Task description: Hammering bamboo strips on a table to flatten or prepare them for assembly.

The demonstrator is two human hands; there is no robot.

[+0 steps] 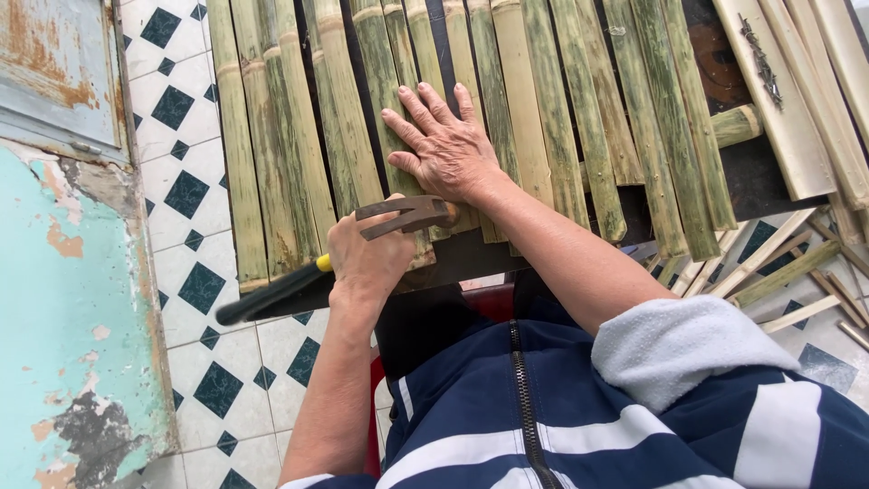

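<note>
In the head view, our left hand point(367, 258) is closed around the hammer point(362, 240), its claw head lying just over the near ends of the bamboo slats point(507, 118), while our right hand point(448, 145) presses open and flat on them. The slats look stiff, light and smooth-skinned, best held flat from above; the hammer seems head-heavy, gripped at its handle.

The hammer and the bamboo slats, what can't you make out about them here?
Head view:
- Hammer striking face: hidden behind the left hand gripping it.
- Bamboo slats far ends: cut off by the top edge.
- What supports the slats: covered by them.
- Slat under the right hand: palm hides any nail.
</note>
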